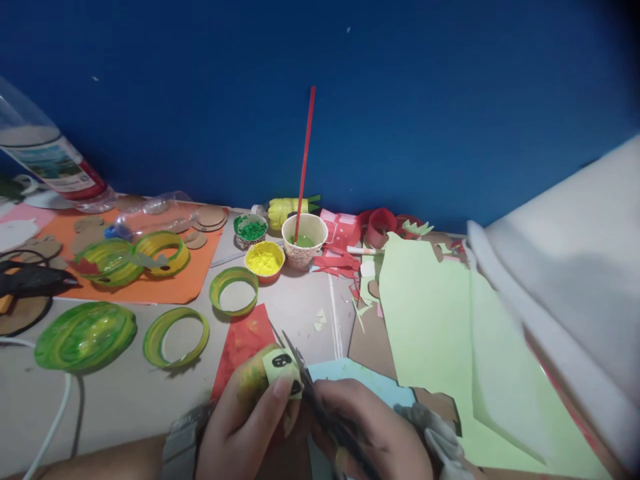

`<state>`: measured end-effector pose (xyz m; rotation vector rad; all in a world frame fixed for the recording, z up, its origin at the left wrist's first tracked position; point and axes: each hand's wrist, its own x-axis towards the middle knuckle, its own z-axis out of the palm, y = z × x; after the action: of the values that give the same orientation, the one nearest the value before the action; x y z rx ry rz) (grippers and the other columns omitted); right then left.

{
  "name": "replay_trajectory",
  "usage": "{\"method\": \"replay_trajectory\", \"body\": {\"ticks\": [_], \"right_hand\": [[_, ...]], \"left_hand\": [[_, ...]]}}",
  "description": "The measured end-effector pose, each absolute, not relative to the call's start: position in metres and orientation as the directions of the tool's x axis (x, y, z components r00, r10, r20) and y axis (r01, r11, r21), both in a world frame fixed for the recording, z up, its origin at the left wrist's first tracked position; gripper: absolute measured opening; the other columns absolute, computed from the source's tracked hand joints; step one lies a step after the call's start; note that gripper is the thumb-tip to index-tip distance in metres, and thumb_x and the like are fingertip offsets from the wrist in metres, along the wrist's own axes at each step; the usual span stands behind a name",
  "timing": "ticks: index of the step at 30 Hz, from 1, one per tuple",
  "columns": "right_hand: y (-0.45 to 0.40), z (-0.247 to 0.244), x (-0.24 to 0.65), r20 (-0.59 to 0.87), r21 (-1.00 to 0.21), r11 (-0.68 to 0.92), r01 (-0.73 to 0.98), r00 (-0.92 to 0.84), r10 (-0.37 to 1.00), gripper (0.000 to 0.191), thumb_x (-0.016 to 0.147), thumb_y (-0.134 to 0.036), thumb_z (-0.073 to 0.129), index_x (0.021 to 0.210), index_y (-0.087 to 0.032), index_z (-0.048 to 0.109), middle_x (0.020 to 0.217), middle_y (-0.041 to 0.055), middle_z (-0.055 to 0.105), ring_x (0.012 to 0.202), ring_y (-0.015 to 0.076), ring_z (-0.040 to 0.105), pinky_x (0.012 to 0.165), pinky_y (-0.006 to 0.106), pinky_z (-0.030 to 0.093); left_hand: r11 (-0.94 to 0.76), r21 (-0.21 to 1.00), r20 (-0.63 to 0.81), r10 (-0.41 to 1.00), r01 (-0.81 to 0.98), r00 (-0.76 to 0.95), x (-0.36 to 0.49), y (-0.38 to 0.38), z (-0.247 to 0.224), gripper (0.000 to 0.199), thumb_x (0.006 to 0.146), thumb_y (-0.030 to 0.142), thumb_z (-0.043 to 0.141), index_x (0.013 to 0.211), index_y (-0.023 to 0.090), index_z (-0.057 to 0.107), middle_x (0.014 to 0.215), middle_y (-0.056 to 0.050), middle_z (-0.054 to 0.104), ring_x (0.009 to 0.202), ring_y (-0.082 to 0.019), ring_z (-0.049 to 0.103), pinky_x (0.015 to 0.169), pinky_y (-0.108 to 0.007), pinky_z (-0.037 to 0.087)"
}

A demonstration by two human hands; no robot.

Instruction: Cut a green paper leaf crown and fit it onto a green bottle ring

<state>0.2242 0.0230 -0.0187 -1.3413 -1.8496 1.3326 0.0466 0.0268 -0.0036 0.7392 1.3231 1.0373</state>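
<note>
Between its thumb and fingers, my left hand (250,413) pinches a small pale green paper piece (275,360) with black oval marks drawn on it. Yellow-green paint stains the fingers of that hand. My right hand (373,427) grips a pair of scissors (313,395), their dark blades parted and up against the right edge of the paper piece. A red paper sheet (240,347) lies just beyond my left hand. Light blue paper (350,371) is partly hidden under my right hand.
A paper cup (305,250) holding green liquid and a red stick (307,153) stands at the back, beside bowls of yellow (265,260) and green paint (250,230). Painted green rings (176,338) sit left. A large bottle (55,160) leans far left; green paper sheets (430,313) cover the right.
</note>
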Motion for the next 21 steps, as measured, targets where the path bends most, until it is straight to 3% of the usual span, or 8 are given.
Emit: {"method": "replay_trajectory", "body": {"ticks": [2, 5, 7, 10, 15, 21], "right_hand": [[0.025, -0.019, 0.225, -0.133, -0.910, 0.075, 0.408, -0.458, 0.879, 0.038, 0.081, -0.049, 0.053, 0.093, -0.015, 0.066, 0.083, 0.0097, 0.066, 0.073, 0.0199, 0.061, 0.065, 0.027, 0.050], [0.031, -0.016, 0.225, -0.147, -0.915, 0.114, 0.387, -0.582, 0.800, 0.049, 0.083, -0.059, 0.043, 0.083, -0.014, 0.063, 0.067, 0.0053, 0.059, 0.059, 0.0150, 0.053, 0.054, 0.023, 0.045], [0.032, -0.016, 0.225, -0.162, -0.907, 0.108, 0.406, -0.575, 0.802, 0.052, 0.085, -0.061, 0.039, 0.081, -0.014, 0.063, 0.066, 0.0052, 0.058, 0.059, 0.0149, 0.052, 0.055, 0.024, 0.044], [0.029, -0.018, 0.226, -0.181, -0.895, 0.073, 0.439, -0.509, 0.842, 0.050, 0.087, -0.058, 0.042, 0.089, -0.014, 0.066, 0.079, 0.0097, 0.064, 0.069, 0.0181, 0.057, 0.064, 0.027, 0.048], [0.030, -0.017, 0.227, -0.272, -0.891, 0.015, 0.454, -0.559, 0.783, 0.042, 0.083, -0.052, 0.050, 0.088, -0.013, 0.066, 0.076, 0.0084, 0.062, 0.063, 0.0158, 0.054, 0.058, 0.024, 0.046], [0.037, -0.011, 0.223, -0.390, -0.896, -0.142, 0.421, -0.594, 0.703, 0.038, 0.080, -0.048, 0.055, 0.087, -0.012, 0.064, 0.070, 0.0051, 0.057, 0.062, 0.0148, 0.051, 0.058, 0.024, 0.046]], "left_hand": [[0.412, 0.883, -0.435, 0.898, -0.225, -0.061, 0.045, 0.024, -0.008, 0.029, 0.078, 0.047, 0.068, 0.071, 0.019, 0.063, 0.060, -0.001, 0.061, 0.057, -0.015, 0.057, 0.054, -0.022, 0.050], [0.411, 0.854, -0.448, 0.893, -0.319, -0.049, 0.046, 0.023, -0.010, 0.032, 0.075, 0.051, 0.070, 0.073, 0.020, 0.064, 0.055, 0.001, 0.059, 0.053, -0.013, 0.054, 0.049, -0.020, 0.047], [0.414, 0.840, -0.456, 0.889, -0.351, -0.043, 0.048, 0.023, -0.007, 0.035, 0.073, 0.055, 0.071, 0.074, 0.020, 0.065, 0.052, 0.002, 0.058, 0.050, -0.011, 0.052, 0.046, -0.019, 0.045], [0.436, 0.820, -0.491, 0.869, -0.371, -0.065, 0.051, 0.025, 0.000, 0.039, 0.066, 0.058, 0.075, 0.071, 0.020, 0.066, 0.051, 0.003, 0.058, 0.049, -0.010, 0.051, 0.046, -0.016, 0.044], [0.464, 0.811, -0.538, 0.830, -0.356, -0.144, 0.053, 0.026, 0.006, 0.043, 0.058, 0.061, 0.079, 0.070, 0.021, 0.068, 0.051, 0.005, 0.060, 0.049, -0.008, 0.052, 0.047, -0.013, 0.045], [0.423, 0.840, -0.483, 0.868, -0.340, -0.116, 0.050, 0.025, -0.003, 0.036, 0.067, 0.055, 0.075, 0.071, 0.021, 0.066, 0.057, 0.003, 0.064, 0.053, -0.010, 0.056, 0.050, -0.016, 0.048]]}}
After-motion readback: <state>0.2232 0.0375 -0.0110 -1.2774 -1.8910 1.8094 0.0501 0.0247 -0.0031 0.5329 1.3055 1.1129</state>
